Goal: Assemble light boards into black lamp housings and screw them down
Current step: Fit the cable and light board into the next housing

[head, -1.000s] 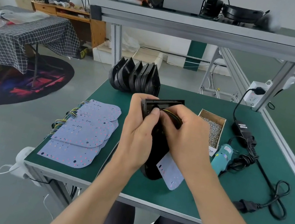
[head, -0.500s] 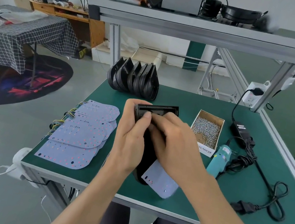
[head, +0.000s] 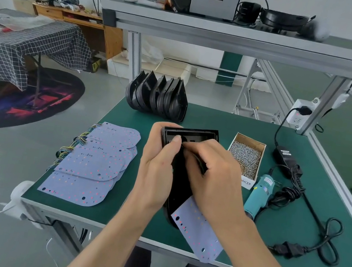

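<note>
A black lamp housing (head: 179, 181) lies lengthwise on the green bench in front of me. My left hand (head: 157, 167) grips its left side, thumb pressed near the top opening. My right hand (head: 212, 177) lies over the housing with fingers pinched at something thin near the opening; whether it is the board's wires I cannot tell. A pale light board (head: 198, 229) sticks out from under my right wrist, resting partly on the housing's near end. More light boards (head: 94, 163) with coloured wires are stacked to the left. Spare black housings (head: 157, 96) stand in a row behind.
An open cardboard box of screws (head: 246, 155) sits right of the housing. A teal electric screwdriver (head: 259, 195) lies beside it, with its black power adapter (head: 285, 155) and coiled cable (head: 325, 239). An aluminium shelf (head: 234, 37) spans overhead. The bench front edge (head: 106, 227) is close.
The housing has come down from a raised, tilted hold to lie lower on the bench. Both hands dropped with it, and the light board slid out further toward me.
</note>
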### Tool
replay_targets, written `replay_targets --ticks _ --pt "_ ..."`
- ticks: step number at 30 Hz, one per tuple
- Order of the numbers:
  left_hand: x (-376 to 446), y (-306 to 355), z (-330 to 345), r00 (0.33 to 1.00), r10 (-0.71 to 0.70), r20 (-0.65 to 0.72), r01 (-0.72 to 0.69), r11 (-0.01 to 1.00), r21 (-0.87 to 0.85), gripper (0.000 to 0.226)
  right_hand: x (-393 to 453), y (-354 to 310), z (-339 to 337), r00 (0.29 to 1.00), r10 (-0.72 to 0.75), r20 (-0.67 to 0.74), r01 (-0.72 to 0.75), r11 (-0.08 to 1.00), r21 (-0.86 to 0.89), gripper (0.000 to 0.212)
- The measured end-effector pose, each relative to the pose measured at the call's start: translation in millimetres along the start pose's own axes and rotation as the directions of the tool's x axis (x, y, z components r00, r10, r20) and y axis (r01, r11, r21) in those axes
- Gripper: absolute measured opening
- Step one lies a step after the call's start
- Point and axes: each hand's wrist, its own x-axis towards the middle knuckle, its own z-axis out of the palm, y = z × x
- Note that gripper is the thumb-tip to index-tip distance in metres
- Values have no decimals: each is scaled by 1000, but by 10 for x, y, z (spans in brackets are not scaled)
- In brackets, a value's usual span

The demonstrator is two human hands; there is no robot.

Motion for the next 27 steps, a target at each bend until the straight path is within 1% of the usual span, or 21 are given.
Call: replay_targets --ticks 3,8,12,14,15,17,19,20,21,23,25,27 --pt "3 10 -24 1000 11 17 -11 1000 16 13 10 -33 5 1000 11 23 -11 1000 28 18" --pt "-16 28 -14 999 19 50 -21 999 44 14 20 -110 22 997 72 43 -64 985 -163 21" --pt "-41 28 10 995 59 84 -65 995 71 14 18 -107 36 995 83 61 -69 975 -209 20" --pt "-22 45 20 997 53 62 -58 996 71 14 8 -101 17 996 54 68 -42 985 -167 22" --pt "-5 56 20 998 44 46 -47 997 67 13 0 -90 -11 998 32 61 -25 994 -103 23" --pt "45 84 0 1000 17 17 -17 999 37 12 -20 -39 -125 1000 5 -18 -4 999 49 26" --pt "93 107 -63 1000 0 -3 0 1000 24 13 -69 70 -289 993 53 -107 -42 994 104 24" --pt "117 115 -102 1000 6 -12 -6 999 46 14 -109 144 -376 989 101 -104 -90 989 114 22" --pt "138 117 -140 1000 11 -16 -10 998 67 14 -160 215 -458 987 147 -58 -139 983 124 21" --pt "175 117 -200 1000 -3 -16 5 997 75 16 -280 308 -566 978 187 93 -198 972 126 28" --pt "201 113 -233 1000 -26 -12 26 998 64 15 -380 330 -586 963 174 205 -196 976 91 37" --pt "208 104 -227 1000 -22 -8 22 998 53 15 -422 313 -564 955 150 258 -162 986 27 45"
